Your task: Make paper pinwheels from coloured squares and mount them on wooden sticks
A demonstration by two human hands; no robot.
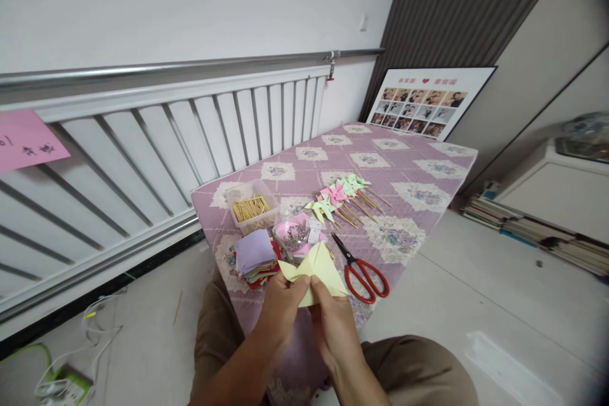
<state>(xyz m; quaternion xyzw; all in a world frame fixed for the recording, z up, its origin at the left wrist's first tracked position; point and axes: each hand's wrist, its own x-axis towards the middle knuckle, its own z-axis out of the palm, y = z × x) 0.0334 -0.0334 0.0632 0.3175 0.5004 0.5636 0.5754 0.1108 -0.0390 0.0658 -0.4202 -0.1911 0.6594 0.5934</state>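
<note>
1. Left hand (281, 299) and right hand (335, 316): fingers pinching the pale-yellow, creased paper sheet (323, 269) above the purple, floral-clothed bench (397, 235).
2. Red-handled metal scissors (351, 259): lying on the bench, right of the sheet.

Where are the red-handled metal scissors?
Head view, right of centre: the red-handled metal scissors lie on the purple floral tablecloth, just right of the creased pale-yellow paper sheet.

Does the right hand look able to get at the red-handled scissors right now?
Probably yes: the scissors lie close by the right hand with nothing on top, though it would likely first have to let go of the yellow paper.
</note>
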